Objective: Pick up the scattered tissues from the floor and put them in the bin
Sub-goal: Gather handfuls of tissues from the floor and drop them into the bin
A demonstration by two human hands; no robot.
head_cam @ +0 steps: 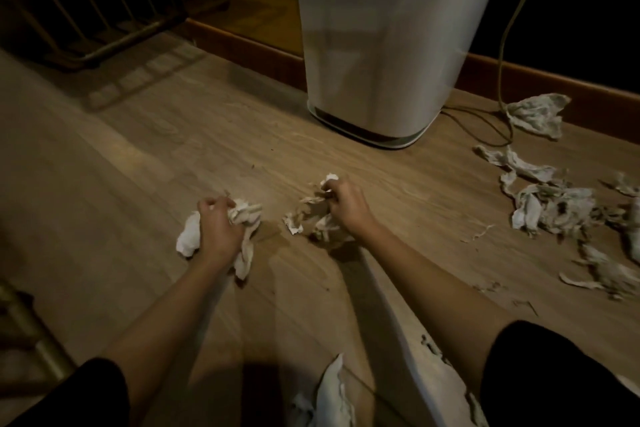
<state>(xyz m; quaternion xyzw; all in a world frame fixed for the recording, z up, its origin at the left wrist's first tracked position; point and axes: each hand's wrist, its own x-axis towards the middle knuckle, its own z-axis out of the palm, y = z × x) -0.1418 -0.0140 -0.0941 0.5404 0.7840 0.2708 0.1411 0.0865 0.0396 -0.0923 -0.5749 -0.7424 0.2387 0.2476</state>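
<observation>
Head view: the left hand (218, 225) and right hand (343, 204) each clench crumpled, ragged tissues (313, 222) low over the wood-grain floor (138, 149). The smooth grey bin (388, 45) stands beyond them, top cut off; more torn tissues at right are blurred.

We reach both bare arms forward and down, dark short sleeves at the upper arms. Our left hand (218, 225) is curled into a closed grip, knuckles up. Our right hand (344, 203) sits slightly farther ahead, its fingers (329, 188) bunched tight, wrist bent downward.
</observation>
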